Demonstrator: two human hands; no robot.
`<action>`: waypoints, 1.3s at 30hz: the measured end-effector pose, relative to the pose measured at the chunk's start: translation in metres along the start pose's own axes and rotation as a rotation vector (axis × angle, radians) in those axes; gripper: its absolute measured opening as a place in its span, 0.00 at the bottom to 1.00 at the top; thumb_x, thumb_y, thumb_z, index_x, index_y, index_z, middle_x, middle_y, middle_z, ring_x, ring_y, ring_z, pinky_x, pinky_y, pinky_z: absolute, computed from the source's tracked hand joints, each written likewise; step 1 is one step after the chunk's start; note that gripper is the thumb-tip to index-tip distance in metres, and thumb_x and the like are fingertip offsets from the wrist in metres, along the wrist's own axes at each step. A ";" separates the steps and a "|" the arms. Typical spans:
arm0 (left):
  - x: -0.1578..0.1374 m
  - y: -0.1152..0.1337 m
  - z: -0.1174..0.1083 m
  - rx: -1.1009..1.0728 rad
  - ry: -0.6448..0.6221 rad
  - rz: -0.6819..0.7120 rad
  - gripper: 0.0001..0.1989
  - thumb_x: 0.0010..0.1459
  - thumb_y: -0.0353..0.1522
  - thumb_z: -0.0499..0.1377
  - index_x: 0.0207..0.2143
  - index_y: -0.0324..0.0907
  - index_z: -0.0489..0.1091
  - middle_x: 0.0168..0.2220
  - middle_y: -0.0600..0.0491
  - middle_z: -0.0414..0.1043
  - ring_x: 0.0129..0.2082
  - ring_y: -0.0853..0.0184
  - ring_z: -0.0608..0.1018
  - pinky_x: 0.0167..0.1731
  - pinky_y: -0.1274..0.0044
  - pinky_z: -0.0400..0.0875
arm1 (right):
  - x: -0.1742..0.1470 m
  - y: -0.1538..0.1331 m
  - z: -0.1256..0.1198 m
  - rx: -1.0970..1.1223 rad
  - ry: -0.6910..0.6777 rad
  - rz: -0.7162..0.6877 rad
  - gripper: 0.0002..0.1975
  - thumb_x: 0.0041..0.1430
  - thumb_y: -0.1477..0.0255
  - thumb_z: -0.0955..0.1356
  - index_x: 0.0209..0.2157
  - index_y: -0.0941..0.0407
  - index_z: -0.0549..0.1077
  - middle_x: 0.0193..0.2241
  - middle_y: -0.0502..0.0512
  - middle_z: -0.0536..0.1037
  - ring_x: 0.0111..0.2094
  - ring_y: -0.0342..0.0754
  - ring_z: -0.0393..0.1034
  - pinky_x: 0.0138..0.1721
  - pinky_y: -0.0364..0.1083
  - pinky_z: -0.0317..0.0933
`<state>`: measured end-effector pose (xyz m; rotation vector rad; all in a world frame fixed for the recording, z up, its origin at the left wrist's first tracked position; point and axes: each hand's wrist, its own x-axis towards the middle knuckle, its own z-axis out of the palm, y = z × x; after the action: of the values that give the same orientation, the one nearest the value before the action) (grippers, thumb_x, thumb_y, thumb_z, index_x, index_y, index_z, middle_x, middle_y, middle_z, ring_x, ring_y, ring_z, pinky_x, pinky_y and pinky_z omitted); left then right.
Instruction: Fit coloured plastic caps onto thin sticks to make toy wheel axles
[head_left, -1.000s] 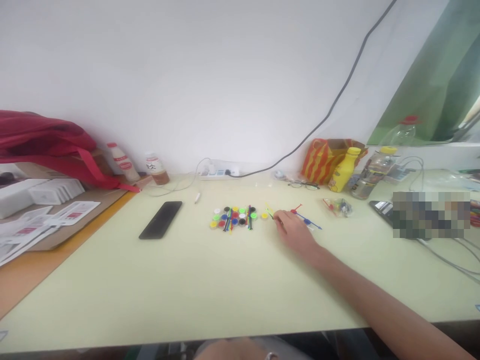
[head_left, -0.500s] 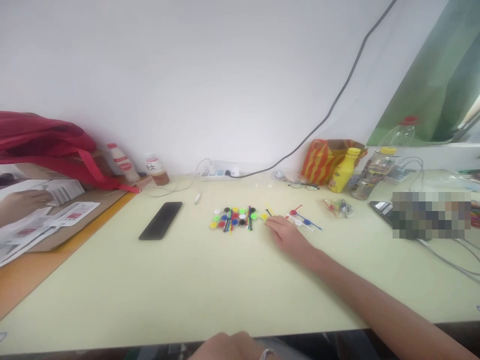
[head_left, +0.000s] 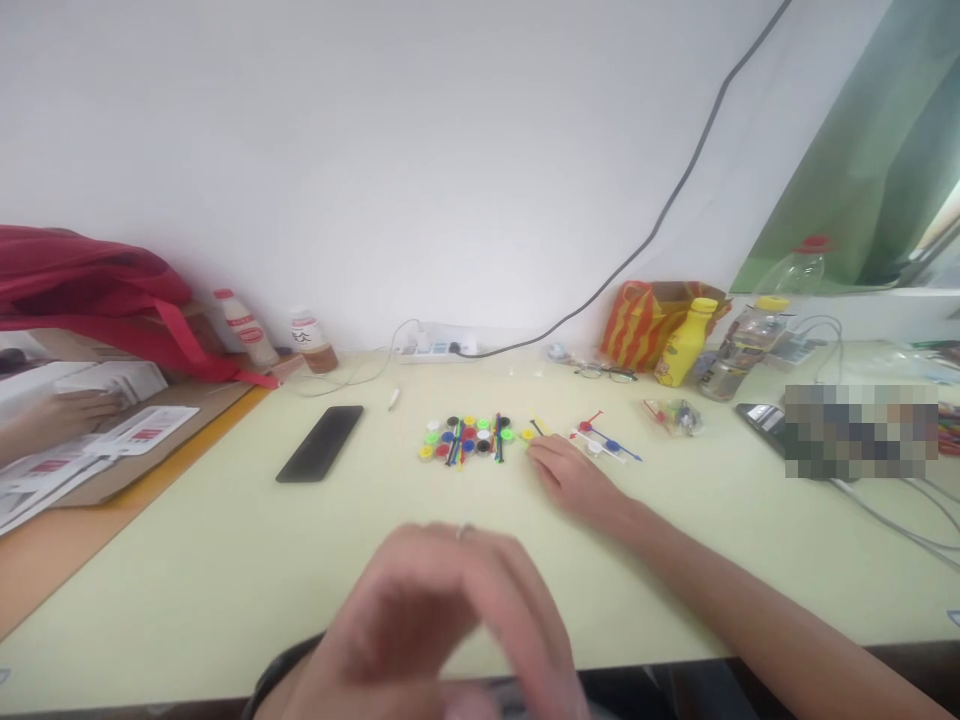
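My right hand (head_left: 574,475) rests on the table with its fingers bent and held together. Its fingertips lie against or just beside a yellow disc (head_left: 527,435) with a thin yellow stick (head_left: 538,428) near it; what is under the fingers is hidden. Beyond the knuckles lie a red disc piece (head_left: 585,427), a blue disc piece (head_left: 613,446) and a white disc piece (head_left: 595,448), each with a thin arrow-like arm. Several coloured discs and sticks (head_left: 469,433) are grouped left of that hand. Close to the camera, my left hand (head_left: 450,600), slightly blurred, arches with curved fingers around a gap, nothing visible in it.
A black phone (head_left: 321,443) lies left of the discs. Yellow bottle (head_left: 686,342), striped bag (head_left: 630,322), glasses (head_left: 606,372) and a small plastic bag (head_left: 675,416) are at the back right. Another person's hand (head_left: 71,418) touches papers (head_left: 154,430) at far left.
My left hand has risen from the bottom edge into the middle foreground, its fingers now arched. My right hand stays in nearly the same place beside the yellow disc.
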<state>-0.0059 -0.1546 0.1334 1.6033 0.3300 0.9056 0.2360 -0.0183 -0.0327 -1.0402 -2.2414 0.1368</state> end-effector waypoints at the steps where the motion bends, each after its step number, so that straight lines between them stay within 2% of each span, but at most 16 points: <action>1: 0.007 -0.003 -0.004 0.117 0.084 -0.026 0.11 0.67 0.42 0.60 0.40 0.47 0.79 0.36 0.48 0.80 0.37 0.59 0.81 0.40 0.68 0.77 | 0.000 0.000 -0.001 0.000 -0.002 0.002 0.13 0.70 0.78 0.60 0.44 0.56 0.75 0.46 0.63 0.79 0.49 0.55 0.73 0.52 0.57 0.68; 4: 0.028 -0.023 -0.027 0.550 0.176 -0.035 0.07 0.67 0.37 0.61 0.42 0.48 0.79 0.40 0.51 0.81 0.40 0.60 0.80 0.43 0.69 0.75 | 0.001 -0.001 -0.004 0.002 0.011 0.007 0.11 0.68 0.79 0.61 0.38 0.56 0.74 0.40 0.61 0.79 0.44 0.54 0.73 0.48 0.55 0.68; 7: 0.044 -0.056 -0.056 0.883 0.168 -0.063 0.12 0.65 0.39 0.61 0.48 0.48 0.77 0.44 0.51 0.80 0.38 0.62 0.78 0.41 0.71 0.74 | 0.000 -0.003 -0.010 0.018 0.072 0.024 0.09 0.62 0.81 0.62 0.34 0.55 0.72 0.35 0.58 0.78 0.39 0.53 0.71 0.42 0.51 0.65; 11: 0.052 -0.104 -0.081 1.057 0.109 -0.094 0.17 0.64 0.40 0.62 0.53 0.46 0.75 0.47 0.48 0.79 0.42 0.58 0.79 0.44 0.69 0.74 | -0.002 -0.008 -0.020 0.110 0.110 0.078 0.07 0.53 0.81 0.64 0.26 0.54 0.67 0.26 0.51 0.72 0.30 0.48 0.67 0.34 0.47 0.59; 14: 0.051 -0.130 -0.082 1.136 0.061 -0.124 0.19 0.63 0.42 0.62 0.54 0.44 0.75 0.51 0.45 0.77 0.50 0.52 0.77 0.48 0.66 0.73 | -0.003 -0.012 -0.027 0.252 0.059 0.148 0.08 0.51 0.81 0.64 0.22 0.54 0.64 0.21 0.48 0.69 0.26 0.45 0.63 0.30 0.45 0.55; 16: 0.049 -0.139 -0.079 1.165 0.018 -0.149 0.17 0.63 0.41 0.62 0.51 0.44 0.75 0.50 0.45 0.77 0.50 0.51 0.77 0.48 0.65 0.72 | -0.003 -0.011 -0.030 0.349 0.037 0.214 0.09 0.50 0.80 0.64 0.21 0.55 0.64 0.20 0.48 0.67 0.25 0.44 0.61 0.28 0.44 0.53; 20: 0.044 -0.149 -0.074 1.103 -0.005 -0.137 0.09 0.65 0.38 0.61 0.41 0.43 0.76 0.45 0.47 0.77 0.46 0.56 0.78 0.46 0.67 0.72 | 0.000 -0.005 -0.034 0.531 0.033 0.346 0.08 0.52 0.77 0.64 0.21 0.55 0.69 0.21 0.49 0.70 0.25 0.45 0.63 0.27 0.43 0.54; 23: 0.042 -0.154 -0.074 0.978 0.065 -0.177 0.10 0.63 0.39 0.63 0.41 0.43 0.75 0.39 0.50 0.77 0.39 0.60 0.78 0.39 0.70 0.73 | 0.002 -0.006 -0.039 0.714 0.001 0.377 0.08 0.55 0.75 0.66 0.25 0.56 0.76 0.24 0.51 0.75 0.27 0.45 0.65 0.29 0.44 0.58; 26: 0.043 -0.159 -0.075 0.723 0.126 -0.221 0.13 0.63 0.41 0.64 0.42 0.41 0.74 0.36 0.51 0.78 0.33 0.64 0.78 0.33 0.74 0.73 | 0.003 -0.013 -0.043 0.882 -0.090 0.372 0.06 0.56 0.69 0.72 0.32 0.56 0.81 0.27 0.52 0.77 0.27 0.44 0.65 0.30 0.44 0.61; 30: 0.048 -0.161 -0.074 0.434 0.142 -0.217 0.16 0.64 0.43 0.63 0.44 0.39 0.75 0.39 0.47 0.80 0.36 0.63 0.81 0.38 0.72 0.78 | 0.003 -0.023 -0.041 1.008 -0.186 0.367 0.12 0.56 0.64 0.76 0.37 0.57 0.80 0.29 0.53 0.79 0.28 0.45 0.69 0.32 0.45 0.65; 34: 0.049 -0.158 -0.074 0.388 0.185 -0.203 0.15 0.60 0.42 0.67 0.43 0.40 0.76 0.42 0.47 0.81 0.40 0.60 0.83 0.42 0.69 0.79 | 0.001 -0.027 -0.034 1.090 -0.189 0.401 0.15 0.58 0.62 0.75 0.41 0.56 0.75 0.31 0.53 0.80 0.30 0.45 0.72 0.35 0.47 0.68; 39: 0.047 -0.154 -0.072 0.323 0.123 -0.157 0.16 0.61 0.38 0.67 0.49 0.41 0.76 0.48 0.45 0.80 0.48 0.56 0.82 0.50 0.65 0.78 | 0.000 -0.030 -0.032 0.988 -0.160 0.385 0.13 0.61 0.63 0.74 0.41 0.54 0.71 0.30 0.51 0.79 0.32 0.46 0.72 0.35 0.45 0.66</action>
<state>0.0150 -0.0334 0.0069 1.7893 0.7085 0.8618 0.2360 -0.0444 0.0026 -0.8637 -1.6833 1.3652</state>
